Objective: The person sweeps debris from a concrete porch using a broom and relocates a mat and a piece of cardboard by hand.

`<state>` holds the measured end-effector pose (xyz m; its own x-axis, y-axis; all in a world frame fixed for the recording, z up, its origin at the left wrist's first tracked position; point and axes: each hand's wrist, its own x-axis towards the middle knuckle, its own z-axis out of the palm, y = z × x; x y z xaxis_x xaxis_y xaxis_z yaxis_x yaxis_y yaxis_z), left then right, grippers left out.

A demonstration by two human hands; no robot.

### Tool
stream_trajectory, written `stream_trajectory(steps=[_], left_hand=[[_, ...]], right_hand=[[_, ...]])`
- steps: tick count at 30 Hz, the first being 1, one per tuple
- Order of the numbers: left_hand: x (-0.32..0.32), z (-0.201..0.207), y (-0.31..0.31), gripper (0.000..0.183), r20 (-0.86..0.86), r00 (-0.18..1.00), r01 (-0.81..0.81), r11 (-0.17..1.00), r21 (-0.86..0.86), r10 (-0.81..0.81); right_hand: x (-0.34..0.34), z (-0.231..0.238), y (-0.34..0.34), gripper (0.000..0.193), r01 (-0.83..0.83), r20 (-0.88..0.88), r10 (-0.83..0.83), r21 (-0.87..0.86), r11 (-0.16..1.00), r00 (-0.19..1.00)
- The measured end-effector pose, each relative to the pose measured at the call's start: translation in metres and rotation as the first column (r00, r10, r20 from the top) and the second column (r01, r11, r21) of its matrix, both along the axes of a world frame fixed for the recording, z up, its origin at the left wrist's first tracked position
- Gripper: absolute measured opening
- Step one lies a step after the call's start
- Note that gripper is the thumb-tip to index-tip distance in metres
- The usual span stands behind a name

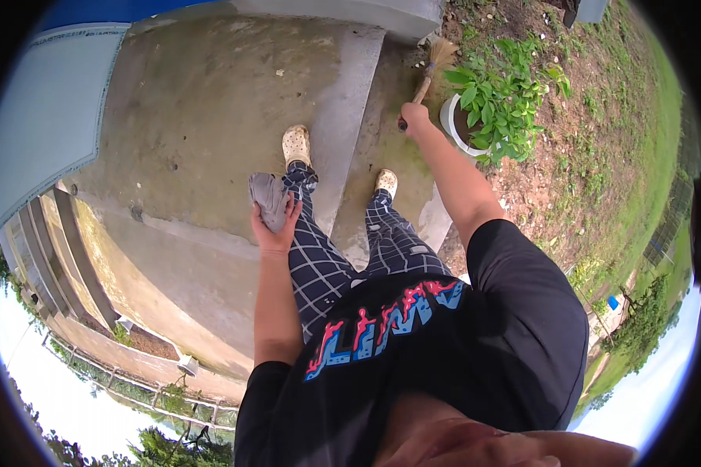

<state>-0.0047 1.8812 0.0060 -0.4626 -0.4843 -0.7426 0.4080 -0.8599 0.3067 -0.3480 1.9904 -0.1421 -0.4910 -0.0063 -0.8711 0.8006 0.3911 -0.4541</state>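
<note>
My right hand (pixel 415 118) is wrapped around the wooden handle of a short hand broom (pixel 442 54), stretched out ahead of me to the right. Its tan bristles fan out near the concrete wall's corner, beside a leafy potted plant (pixel 497 97). Whether the bristles touch the ground, I cannot tell. My left hand (pixel 276 232) holds a bunched grey cloth (pixel 268 193) in front of my left leg, above the concrete floor (pixel 210 101).
The plant's white pot (pixel 449 124) stands close to my right forearm. A raised concrete ledge (pixel 350 14) runs along the far side. Bare soil and grass (pixel 584 187) lie to the right. At the left hangs a pale blue panel (pixel 47 117), with concrete steps (pixel 58 249) below it.
</note>
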Motion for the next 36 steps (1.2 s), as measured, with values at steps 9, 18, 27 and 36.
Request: stream_trajectory(steps=[9, 18, 27, 36], left_hand=[[-0.018, 0.011, -0.004, 0.050, -0.021, 1.000, 0.018, 1.000, -0.006, -0.018], [-0.009, 0.007, -0.007, 0.051, 0.003, 1.000, -0.001, 0.999, -0.032, 0.001], [-0.022, -0.001, -0.009, 0.050, -0.015, 0.995, 0.097, 0.995, 0.010, -0.097], [-0.027, 0.009, -0.008, 0.049, 0.029, 0.993, 0.111, 0.994, -0.006, -0.111]], right_hand=[[-0.113, -0.019, 0.082, 0.008, 0.377, 0.597, -0.175, -0.232, 0.897, 0.783], [-0.028, -0.055, 0.061, 0.013, -0.126, -0.438, 0.249, 0.291, 0.949, 0.864], [-0.073, -0.026, 0.075, 0.027, -0.431, -0.159, 0.665, 0.649, 0.627, 0.729], [-0.042, -0.031, 0.102, 0.013, 0.164, 0.065, -0.159, -0.085, 0.983, 0.985]])
